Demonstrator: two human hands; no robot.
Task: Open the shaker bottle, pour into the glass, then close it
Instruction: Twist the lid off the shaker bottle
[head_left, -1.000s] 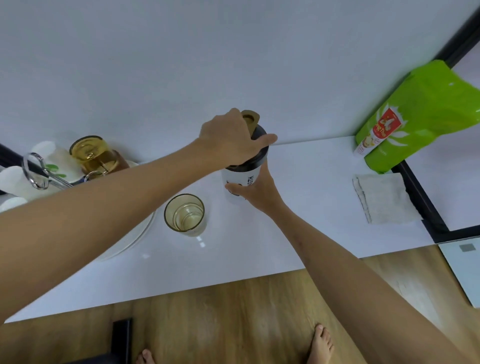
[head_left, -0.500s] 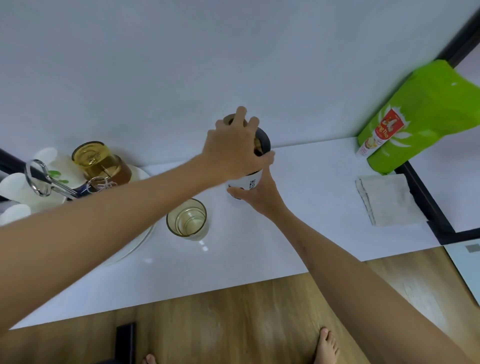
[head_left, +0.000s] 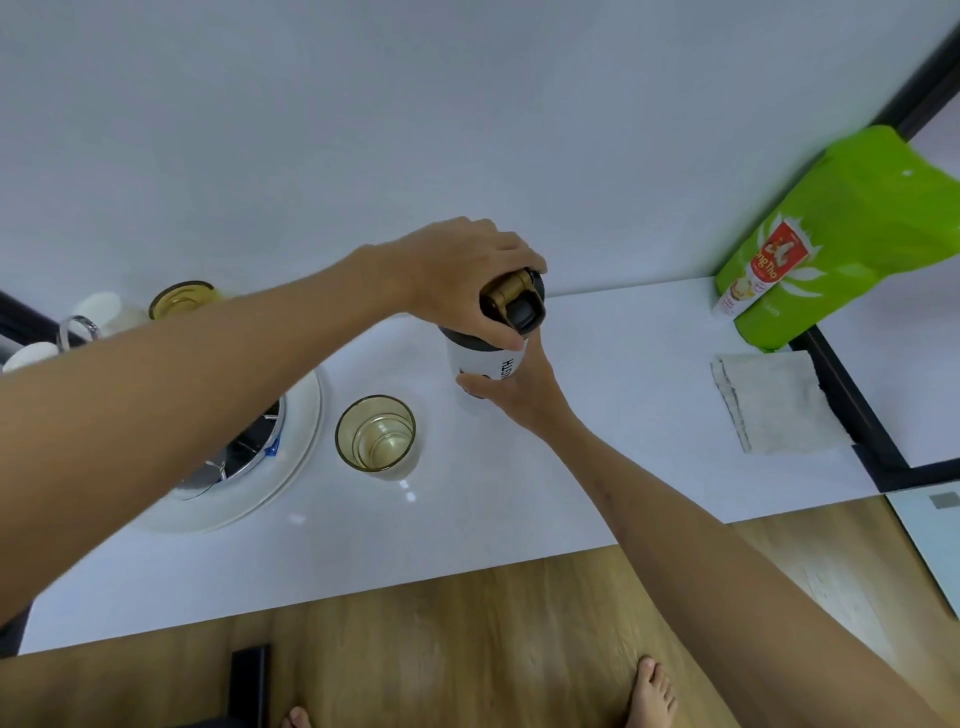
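Two hands: both are gripping the shaker bottle (head_left: 488, 358), which is standing upright on the white counter (head_left: 597, 415), near its back edge by the wall.
Left hand (head_left: 462, 280): it is reaching in from the left and wrapping over the black lid (head_left: 524, 312), fingers curling round the rim, thumb pressing on the near side.
Right hand (head_left: 511, 389): it is cupping the white body low down, fingers closing round the base.
Lid detail: a gold-coloured clip (head_left: 506, 288) is showing on top beside the black spout cap.
Writing on the bottle: black letters are running up the side; only "NGTH" is readable, the rest is hiding behind the hands.
Glass (head_left: 375, 434): it is sitting just left of the bottle, apart from it, and holding some pale liquid.
Green bag (head_left: 852, 234): it is leaning at the far right; its red label is reading "ong Tho", the smaller print being too blurred.
Grey cloth (head_left: 774, 402): it is lying folded in front of the bag.
White plate (head_left: 291, 457): it is peeking out under the left forearm.
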